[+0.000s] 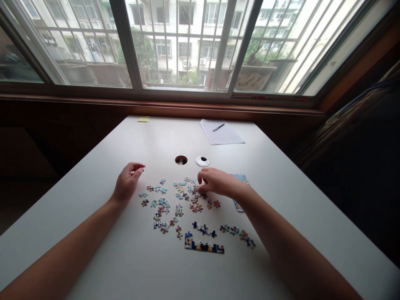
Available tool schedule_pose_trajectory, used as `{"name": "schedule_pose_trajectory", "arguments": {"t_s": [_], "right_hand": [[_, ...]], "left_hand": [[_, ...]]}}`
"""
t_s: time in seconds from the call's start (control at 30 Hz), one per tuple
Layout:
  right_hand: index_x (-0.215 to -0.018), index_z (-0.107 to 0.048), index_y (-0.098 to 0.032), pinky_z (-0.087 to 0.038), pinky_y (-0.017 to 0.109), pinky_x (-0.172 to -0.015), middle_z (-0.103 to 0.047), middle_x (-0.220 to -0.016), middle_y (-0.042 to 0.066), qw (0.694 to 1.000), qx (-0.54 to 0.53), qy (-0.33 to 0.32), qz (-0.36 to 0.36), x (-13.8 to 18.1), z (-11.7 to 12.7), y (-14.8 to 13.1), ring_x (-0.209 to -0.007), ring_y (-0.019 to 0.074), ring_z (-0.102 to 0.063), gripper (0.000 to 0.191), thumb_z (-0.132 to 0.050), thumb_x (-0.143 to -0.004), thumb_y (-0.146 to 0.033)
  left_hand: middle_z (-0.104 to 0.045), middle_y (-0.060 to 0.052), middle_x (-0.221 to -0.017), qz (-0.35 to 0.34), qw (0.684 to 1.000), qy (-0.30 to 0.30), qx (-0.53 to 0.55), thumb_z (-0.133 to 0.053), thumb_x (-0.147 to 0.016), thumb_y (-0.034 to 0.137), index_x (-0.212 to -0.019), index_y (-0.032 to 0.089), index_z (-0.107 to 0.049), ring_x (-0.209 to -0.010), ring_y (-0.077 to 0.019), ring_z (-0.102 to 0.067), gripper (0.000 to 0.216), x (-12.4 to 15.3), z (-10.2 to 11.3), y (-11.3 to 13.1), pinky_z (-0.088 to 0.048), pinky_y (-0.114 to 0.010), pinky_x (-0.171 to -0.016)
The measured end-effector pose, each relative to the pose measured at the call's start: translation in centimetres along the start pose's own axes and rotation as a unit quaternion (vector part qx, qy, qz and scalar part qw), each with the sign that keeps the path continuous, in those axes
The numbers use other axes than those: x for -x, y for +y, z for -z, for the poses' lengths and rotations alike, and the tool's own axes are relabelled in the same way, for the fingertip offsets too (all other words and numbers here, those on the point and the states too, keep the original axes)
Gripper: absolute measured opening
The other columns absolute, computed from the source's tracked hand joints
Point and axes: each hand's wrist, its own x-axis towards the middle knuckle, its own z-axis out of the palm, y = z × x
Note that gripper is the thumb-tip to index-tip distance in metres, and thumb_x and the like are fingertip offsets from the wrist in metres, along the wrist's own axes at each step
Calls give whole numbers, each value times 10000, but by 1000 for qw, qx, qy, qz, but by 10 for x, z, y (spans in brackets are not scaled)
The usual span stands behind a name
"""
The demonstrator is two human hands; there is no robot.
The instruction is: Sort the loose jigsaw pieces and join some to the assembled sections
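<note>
My left hand [127, 181] hovers at the left edge of the scattered puzzle pieces [162, 206], its thumb and fingertips drawn together; anything between them is too small to make out. Over the right part of the spread, my right hand [215, 181] has curled fingers, with a gap between thumb and forefinger, just above several loose pieces [196, 207]. Nearest me lies a joined strip of puzzle [204, 246], dark blue with yellow. Above it sits a short joined row [204, 229], and two small joined clusters [229, 229] lie to its right.
Partly behind my right forearm is a light blue printed sheet or card [240, 178]. Farther back are a round cable hole [181, 160], its silvery cover [202, 161], paper [222, 134] with a pen [218, 127], and a yellow note [143, 119]. A barred window stands beyond the white table [100, 166].
</note>
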Motion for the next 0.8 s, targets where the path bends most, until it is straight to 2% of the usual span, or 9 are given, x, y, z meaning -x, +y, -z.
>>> {"name": "schedule_pose_trajectory", "arguments": {"t_s": [0.23, 0.4, 0.47, 0.67, 0.8], "right_hand": [[-847, -637, -209, -400, 287, -666, -674, -963, 51, 999, -18, -8, -44, 16, 11, 22, -860, 197, -581, 259, -757, -849, -439], [-845, -656, -210, -388, 284, -618, -680, -941, 54, 993, -31, -66, -89, 36, 23, 19, -788, 184, -580, 249, -760, -830, -436], [-864, -667, -213, -396, 285, -621, -683, -947, 53, 993, -38, -69, -88, 46, 24, 15, -784, 180, -587, 233, -733, -853, -436], [-953, -711, -237, -451, 305, -713, -685, -979, 42, 999, -34, 15, 2, 97, 19, 7, -798, 160, -612, 193, -549, -999, -332], [-988, -737, -264, -505, 320, -740, -694, -979, 55, 997, -59, 56, 17, 147, 9, 10, -843, 184, -647, 229, -515, -1016, -311]], "left_hand": [[-721, -52, -1013, 6, 1000, -2, -2, -598, -874, 412, -1001, 207, -697, -989, -243, -656, 261, 0, -1, 1, -476, -340, -881], [-719, -49, -1018, 12, 1000, -4, -6, -602, -874, 415, -1004, 213, -697, -995, -243, -650, 258, 1, -1, 4, -471, -346, -889], [-718, -45, -1018, 12, 1000, -7, -6, -606, -876, 414, -1006, 217, -698, -993, -241, -648, 253, 1, -1, 3, -470, -343, -886], [-711, -42, -1028, 10, 1000, -14, -7, -626, -867, 406, -1009, 219, -701, -997, -239, -645, 246, 0, -1, 1, -471, -337, -884], [-712, -52, -1036, 12, 1000, -23, -13, -627, -864, 421, -1022, 210, -700, -992, -244, -647, 274, 0, -1, 1, -482, -338, -888]]}}
